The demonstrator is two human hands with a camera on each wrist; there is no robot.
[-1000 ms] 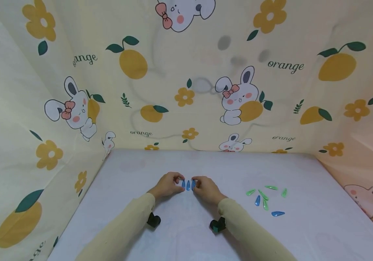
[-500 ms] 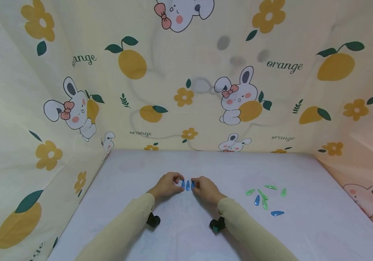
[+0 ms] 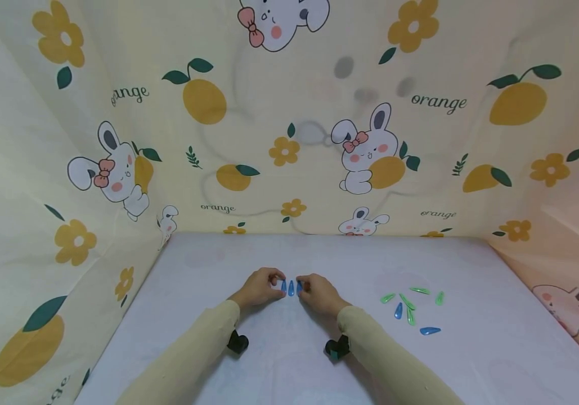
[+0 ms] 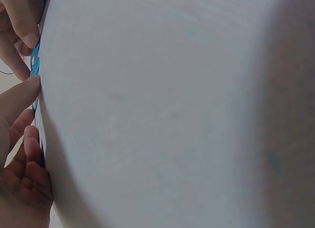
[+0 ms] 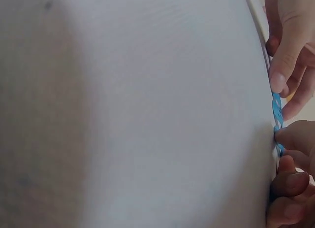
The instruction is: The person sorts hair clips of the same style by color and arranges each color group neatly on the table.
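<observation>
Three blue snap hair clips stand upright side by side on the white table in the head view. My left hand (image 3: 260, 286) pinches the left hair clip (image 3: 283, 287) between thumb and finger at its two ends. The right hair clip (image 3: 299, 287) is pinched the same way by my right hand (image 3: 321, 293), which partly hides it. Between them lies the middle hair clip (image 3: 291, 288), touched by neither hand as far as I can see. Both wrist views show the clips edge-on, with fingers of the left hand (image 4: 22, 134) and right hand (image 5: 293, 154) around them.
To the right lie several loose green hair clips (image 3: 407, 301) and two more blue ones, a near blue clip (image 3: 430, 331) and a farther blue clip (image 3: 398, 310). A printed cloth (image 3: 269, 185) walls the table (image 3: 279, 360) at the back and sides.
</observation>
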